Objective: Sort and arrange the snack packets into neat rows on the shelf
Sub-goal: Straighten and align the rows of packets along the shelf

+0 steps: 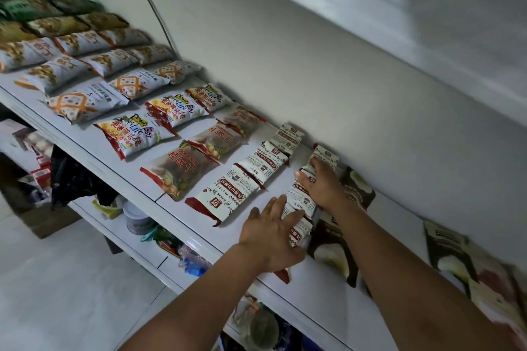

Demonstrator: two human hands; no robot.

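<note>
Snack packets lie in slanted rows on a white shelf [199,196]. A row of white-and-dark-red packets [299,199] runs from the shelf's front toward the wall. My left hand [273,236] lies flat with straight fingers on the nearest packet of that row. My right hand [322,182] presses with spread fingers on the packets farther back. To the left lies another row of the same white-and-red packets [251,177], then brown see-through packets [182,174], then yellow-and-red packets [134,134].
Dark brown-and-white packets [336,248] lie loosely to the right of my hands, along the wall. More rows of orange, grey and green packets [82,102] fill the shelf's left end. A lower shelf [148,253] holds a tin, bags and clutter.
</note>
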